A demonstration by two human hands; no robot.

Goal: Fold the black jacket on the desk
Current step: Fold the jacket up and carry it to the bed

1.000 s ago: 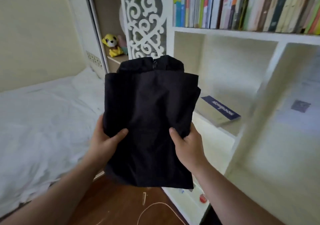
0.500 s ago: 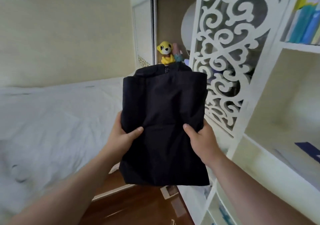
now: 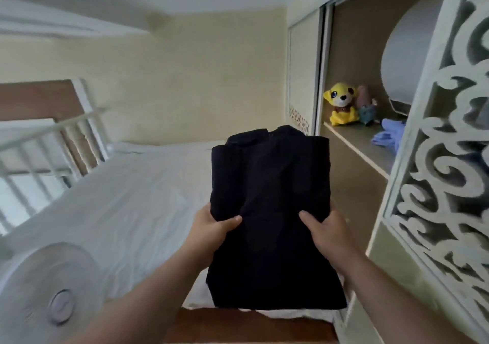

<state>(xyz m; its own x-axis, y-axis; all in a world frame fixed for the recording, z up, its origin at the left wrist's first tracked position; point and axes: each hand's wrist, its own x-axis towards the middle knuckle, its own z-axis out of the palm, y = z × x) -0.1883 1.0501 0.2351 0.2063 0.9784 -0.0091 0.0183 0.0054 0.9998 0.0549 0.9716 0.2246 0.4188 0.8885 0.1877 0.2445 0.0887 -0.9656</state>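
Bed [image 3: 119, 211]: white sheet. Shelf [image 3: 362, 142]: yellow plush [image 3: 341, 104].

Fingers of both hands vanish behind the jacket [image 3: 272, 211], only the thumbs showing on its front, and the jacket blocks a stretch of the bed [image 3: 127, 206] behind it. The fan [image 3: 50, 290] at lower left is clipped by the frame's edge and soft with blur. The carved screen [image 3: 439, 174] runs off the right side. Behind the yellow plush [image 3: 341, 105], a second toy [image 3: 366, 105] is too blurred to identify; the blue cloth [image 3: 389, 134] slips partly behind the screen.
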